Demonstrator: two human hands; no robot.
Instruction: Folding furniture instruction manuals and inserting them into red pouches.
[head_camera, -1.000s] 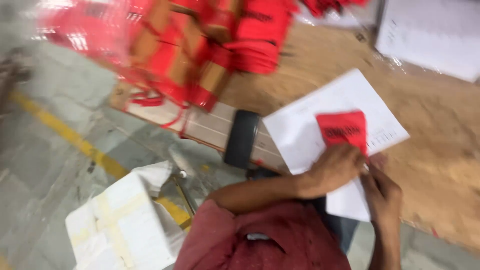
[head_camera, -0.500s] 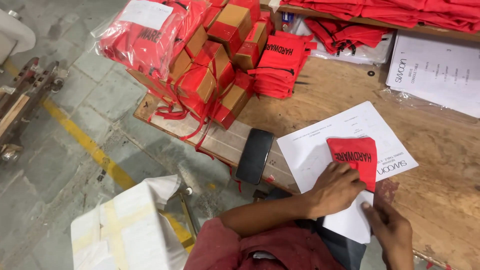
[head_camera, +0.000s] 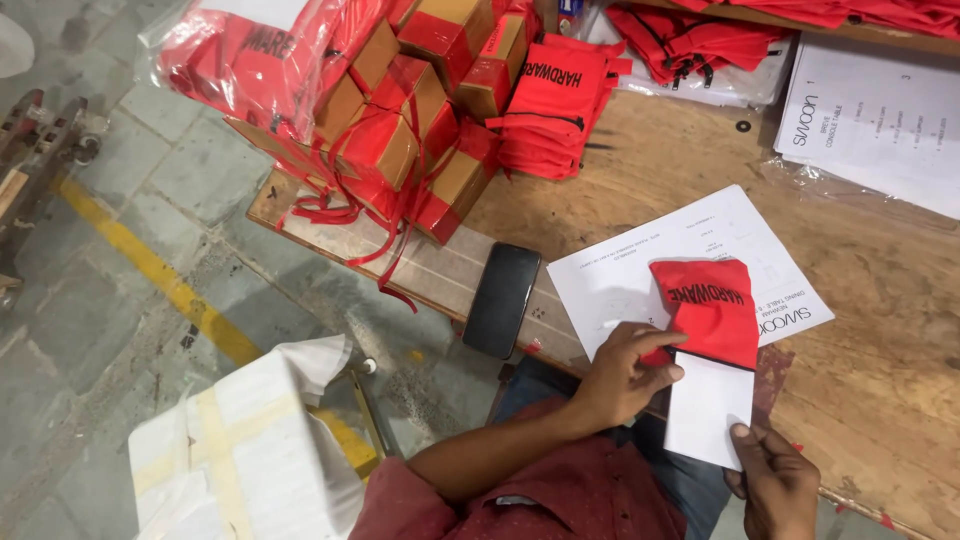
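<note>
A red fabric pouch (head_camera: 712, 305) with black lettering lies on a printed white sheet (head_camera: 630, 275) on the wooden table (head_camera: 880, 330). A folded white paper (head_camera: 708, 408) sticks out from under the pouch's near edge. My left hand (head_camera: 622, 372) pinches the pouch's near left corner. My right hand (head_camera: 775, 482) holds the folded paper at its near right corner.
A black phone (head_camera: 501, 298) lies left of the sheet by the table edge. Beyond it are red-wrapped cardboard boxes (head_camera: 400, 130), stacked red pouches (head_camera: 552, 105) and a bagged white sheet (head_camera: 880, 110). A white taped package (head_camera: 240, 450) sits on the tiled floor by a yellow line (head_camera: 150, 265).
The view has steadied and closed in on the table. My right hand has slid toward me to the folded paper's corner. My left hand stays on the pouch.
</note>
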